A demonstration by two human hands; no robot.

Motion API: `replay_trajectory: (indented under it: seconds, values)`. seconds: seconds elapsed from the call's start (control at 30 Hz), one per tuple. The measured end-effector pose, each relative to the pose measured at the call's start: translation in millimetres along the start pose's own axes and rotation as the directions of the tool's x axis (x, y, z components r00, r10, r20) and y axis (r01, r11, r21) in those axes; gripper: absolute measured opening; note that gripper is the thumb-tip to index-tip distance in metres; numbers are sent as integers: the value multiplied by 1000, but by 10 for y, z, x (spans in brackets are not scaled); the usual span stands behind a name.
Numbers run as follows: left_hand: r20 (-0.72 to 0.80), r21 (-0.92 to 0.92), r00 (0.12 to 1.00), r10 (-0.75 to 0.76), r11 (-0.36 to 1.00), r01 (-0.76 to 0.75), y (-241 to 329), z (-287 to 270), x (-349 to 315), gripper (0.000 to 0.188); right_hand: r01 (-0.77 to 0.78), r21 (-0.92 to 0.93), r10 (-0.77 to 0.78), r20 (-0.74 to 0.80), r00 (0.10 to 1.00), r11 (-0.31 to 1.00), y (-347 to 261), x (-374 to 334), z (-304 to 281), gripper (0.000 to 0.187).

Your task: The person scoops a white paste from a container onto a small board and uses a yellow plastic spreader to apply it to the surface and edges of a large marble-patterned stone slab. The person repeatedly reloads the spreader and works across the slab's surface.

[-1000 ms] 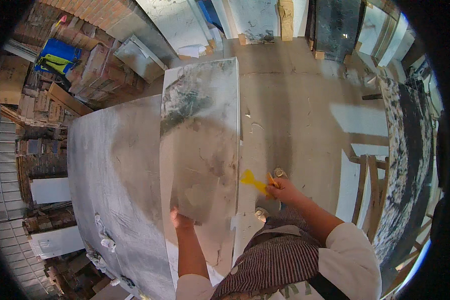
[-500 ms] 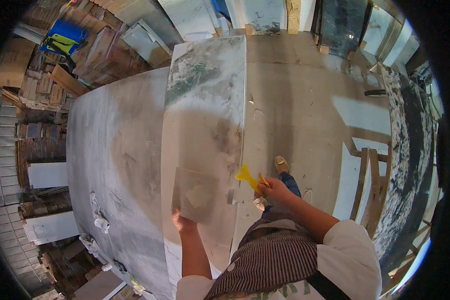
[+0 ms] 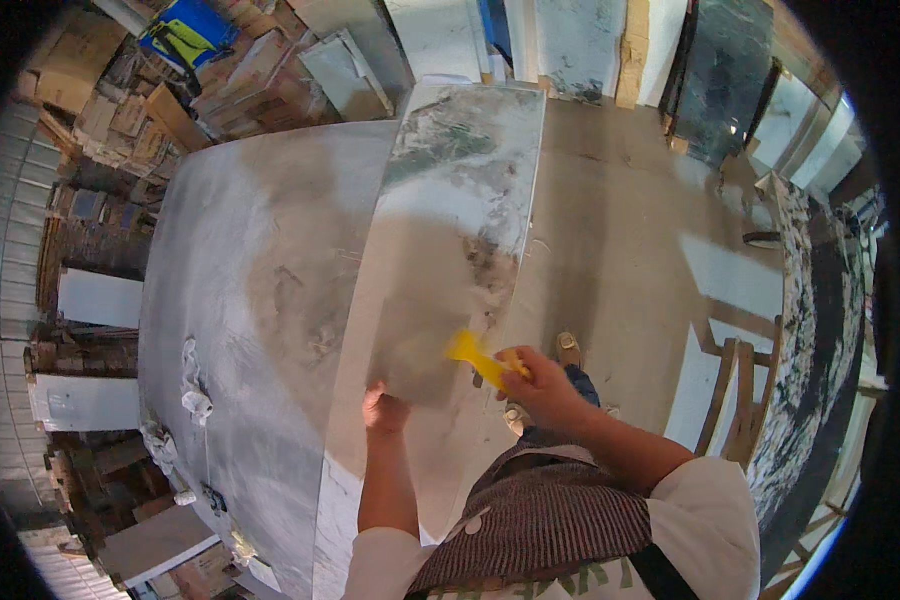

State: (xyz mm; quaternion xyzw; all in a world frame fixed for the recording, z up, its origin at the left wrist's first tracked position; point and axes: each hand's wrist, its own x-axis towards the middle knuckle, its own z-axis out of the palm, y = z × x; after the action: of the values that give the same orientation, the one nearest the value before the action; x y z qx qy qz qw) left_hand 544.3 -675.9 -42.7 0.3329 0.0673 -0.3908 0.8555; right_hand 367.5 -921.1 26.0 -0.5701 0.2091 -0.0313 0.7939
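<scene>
My right hand [image 3: 550,392] grips a yellow plastic scraper [image 3: 478,360], its flared blade pointing left over a flat square grey-brown board [image 3: 410,345]. The board is blurred, and whether the blade touches it I cannot tell. At the board's near left corner, my left hand [image 3: 385,410] is closed on its edge, thumb uppermost. Both hands are above a long pale stone slab [image 3: 465,165] with green-grey veining and a dark blotch. My shadow covers much of the slab's near half.
A wide grey slab [image 3: 205,250] adjoins on the left, with a crumpled white cloth [image 3: 196,395] on it. Stone slabs [image 3: 725,75] lean at the back. To the right stand a wooden frame [image 3: 735,395] and a black-and-white slab [image 3: 805,330]. Boxes [image 3: 80,55] are piled far left.
The view has shifted, so the slabs appear further right. My right hand has brought the scraper leftward, from beside the board to over it. My left hand keeps its hold on the board.
</scene>
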Motion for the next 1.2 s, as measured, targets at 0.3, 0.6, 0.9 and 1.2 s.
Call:
replay_trajectory:
  seconds: [0.3, 0.6, 0.9, 1.2]
  values:
    - [-88, -14, 995, 49, 999, -51, -32, 132, -45, 50, -179, -301, 236, 166, 957, 937, -205, 158, -84, 31]
    - [-21, -9, 998, 52, 999, -52, 4, -9, 5, 63, 23, -732, -489, -431, 759, 681, -379, 1634, -1402, 30]
    - [-82, 36, 995, 59, 998, -56, 47, -232, 4, 66, 0, -680, -486, -524, 699, 733, -577, 2402, -1537, 34]
    - [-22, 86, 998, 61, 995, -59, 53, -59, -11, 67, -77, -707, -351, -438, 828, 703, -665, 2339, -1428, 32]
